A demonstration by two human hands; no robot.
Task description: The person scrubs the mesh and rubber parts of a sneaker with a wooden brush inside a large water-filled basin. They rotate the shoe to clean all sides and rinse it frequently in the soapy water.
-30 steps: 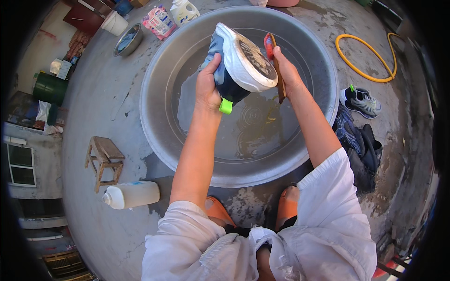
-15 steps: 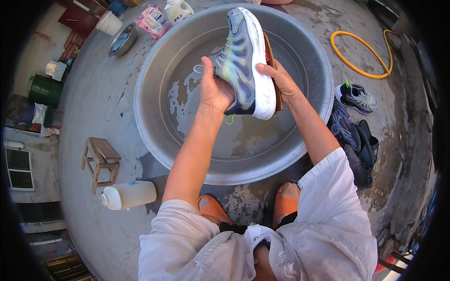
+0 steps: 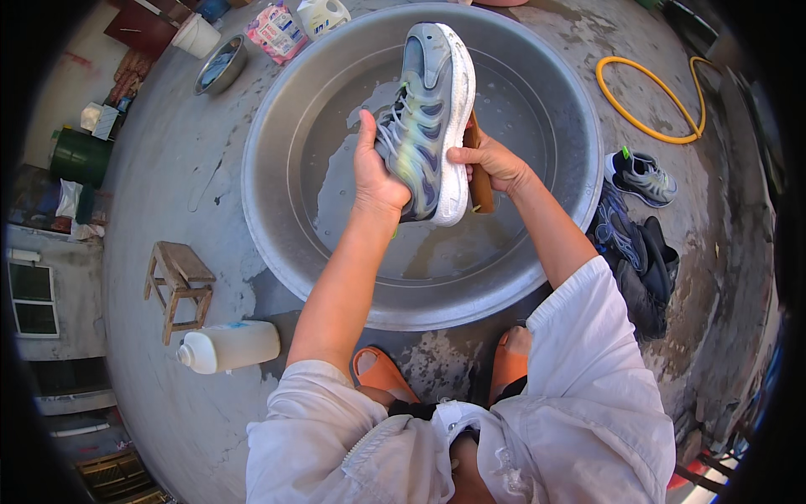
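Note:
A grey sneaker with a white sole and pale laces is held over a large grey basin with shallow water in it. My left hand grips the shoe around its heel and upper, thumb sticking up. On the sole side, my right hand is closed on a brown wooden-backed brush, its thumb pressing the edge of the white sole. The brush's bristle side is mostly hidden behind the shoe, whose toe points away from me and whose upper is tilted into view.
On the right lie another sneaker, several dark shoes and a yellow hose. A wooden stool and a white bottle are at left. Beyond the basin are a pink bag, a white jug and a metal bowl.
The sneaker has turned so its laces and upper face me more, and it sits slightly lower. My right hand and the brush have shifted down along the sole.

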